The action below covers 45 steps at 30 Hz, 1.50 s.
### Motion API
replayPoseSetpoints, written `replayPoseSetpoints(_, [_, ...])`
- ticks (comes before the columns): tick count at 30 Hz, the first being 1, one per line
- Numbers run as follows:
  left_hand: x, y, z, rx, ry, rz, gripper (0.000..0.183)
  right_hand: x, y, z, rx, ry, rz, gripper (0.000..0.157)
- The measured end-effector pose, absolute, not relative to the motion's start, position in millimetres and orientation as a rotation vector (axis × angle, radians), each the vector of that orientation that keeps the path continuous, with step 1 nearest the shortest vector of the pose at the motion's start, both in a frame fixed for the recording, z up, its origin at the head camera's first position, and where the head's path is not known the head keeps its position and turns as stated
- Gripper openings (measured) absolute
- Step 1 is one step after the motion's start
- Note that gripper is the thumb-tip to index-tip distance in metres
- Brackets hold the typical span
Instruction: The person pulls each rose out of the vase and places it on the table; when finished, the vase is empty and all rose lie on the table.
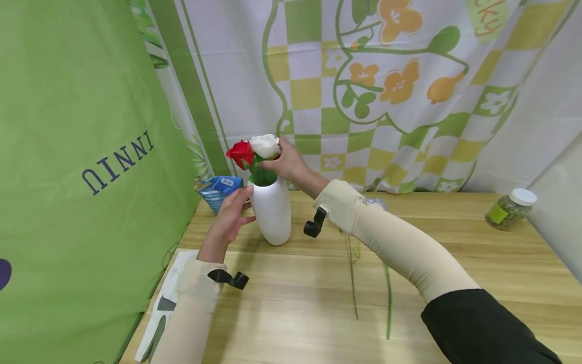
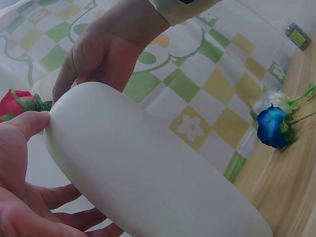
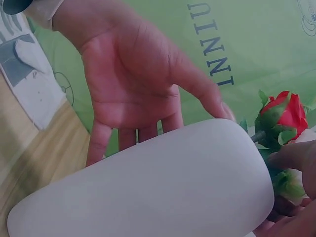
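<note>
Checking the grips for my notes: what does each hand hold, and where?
The right hand pinches the white rose just under its bloom. The left hand steadies the white vase at its upper side.

Left hand (image 1: 229, 217) reaching forward, fingers straight, palm open; right hand (image 1: 286, 162) raised higher, fingers curling, pinching; both forearms sleeved.

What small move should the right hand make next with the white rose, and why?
Probably ease the white rose a little deeper, then loosen the grip. The right hand pinches it at the mouth of the vase, beside the red rose already in place, while the left hand steadies the vase's side. How far down its stem sits is hidden.
</note>
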State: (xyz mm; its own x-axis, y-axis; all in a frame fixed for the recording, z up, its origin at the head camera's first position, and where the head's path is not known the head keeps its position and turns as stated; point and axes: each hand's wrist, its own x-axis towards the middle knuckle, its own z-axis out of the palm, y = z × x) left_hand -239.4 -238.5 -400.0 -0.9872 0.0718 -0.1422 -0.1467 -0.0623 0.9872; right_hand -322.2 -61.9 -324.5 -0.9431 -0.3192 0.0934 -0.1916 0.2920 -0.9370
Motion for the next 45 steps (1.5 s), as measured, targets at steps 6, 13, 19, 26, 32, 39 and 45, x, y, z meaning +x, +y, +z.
replayPoseSetpoints(6, [-242.0, -237.0, -401.3, -0.089, 2.023, 2.193, 0.064, -323.1, -60.3, -327.9, -0.438, 2.411, -1.849, 0.057])
replayPoseSetpoints(13, [-241.7, -237.5, -402.0, -0.095, 2.008, 2.207, 0.064, -320.9, -61.0, -328.0, -0.461, 2.388, -1.946, 0.054])
replayPoseSetpoints(19, [-240.6, -237.0, -400.5, -0.099, 2.013, 2.208, 0.064, -318.9, -59.2, -321.7, -0.434, 2.391, -1.959, 0.052])
replayPoseSetpoints(26, [-239.4, -237.0, -398.5, -0.112, 2.028, 2.201, 0.063, -317.4, -55.3, -313.7, -0.476, 2.416, -1.989, 0.051])
replayPoseSetpoints(32, [-237.1, -237.6, -400.0, -0.108, 2.043, 2.190, 0.063, -313.9, -50.5, -307.0, -0.513, 2.439, -2.040, 0.048])
replayPoseSetpoints(39, [-235.2, -239.0, -402.9, -0.108, 2.046, 2.187, 0.064, -307.5, -43.5, -295.8, -0.541, 2.510, -2.030, 0.046])
replayPoseSetpoints(45, [-236.5, -239.0, -401.2, -0.080, 2.043, 2.188, 0.065, -302.7, -38.2, -280.2, -0.548, 2.614, -1.991, 0.045])
